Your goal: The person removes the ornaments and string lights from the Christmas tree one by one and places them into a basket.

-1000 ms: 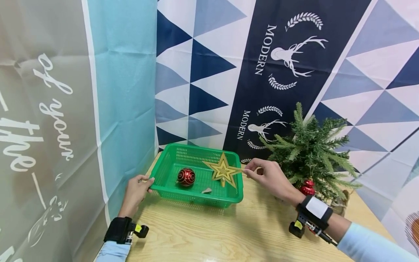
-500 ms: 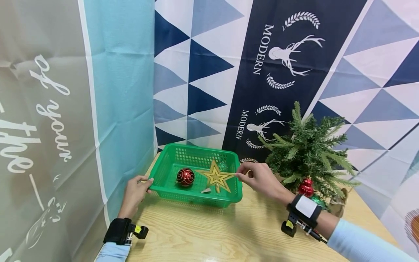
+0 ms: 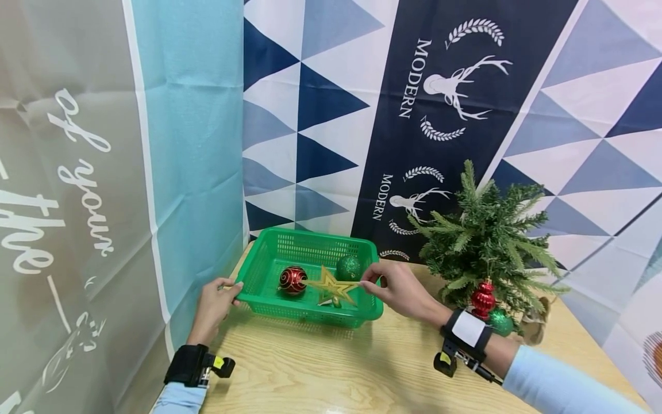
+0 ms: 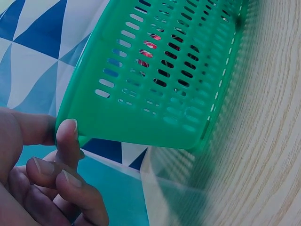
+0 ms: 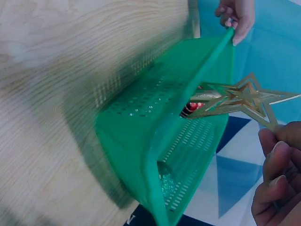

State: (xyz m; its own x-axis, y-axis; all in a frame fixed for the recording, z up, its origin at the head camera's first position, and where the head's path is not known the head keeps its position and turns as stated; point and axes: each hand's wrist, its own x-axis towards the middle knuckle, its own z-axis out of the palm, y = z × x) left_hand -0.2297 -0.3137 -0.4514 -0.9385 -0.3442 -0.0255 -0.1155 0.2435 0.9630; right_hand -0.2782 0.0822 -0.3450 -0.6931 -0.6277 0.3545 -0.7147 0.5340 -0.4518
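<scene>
My left hand (image 3: 213, 305) grips the near left corner of a green plastic basket (image 3: 310, 312), thumb over the rim; the left wrist view shows that corner pinched. Between thumb and fingertips, my right hand (image 3: 400, 290) pinches one point of a gold star tree topper (image 5: 249, 98), held over the right part of the basket. A red bauble with gold swirls (image 3: 292, 280) lies inside at the left. In the back right corner sits a green glitter bauble (image 3: 349, 267). The star overlaps part of the basket floor in the head view.
A small artificial Christmas tree (image 3: 483, 241) stands on the wooden table (image 3: 310, 374) to the right. From it hang a red ornament (image 3: 483, 299) and a green bauble (image 3: 500, 322). Patterned cloth (image 3: 331, 103) rises behind the basket and on the left.
My right hand has moved left and slightly down with the star, which now tilts flatter over the basket. The green bauble in the basket has come into view. My left hand keeps its grip.
</scene>
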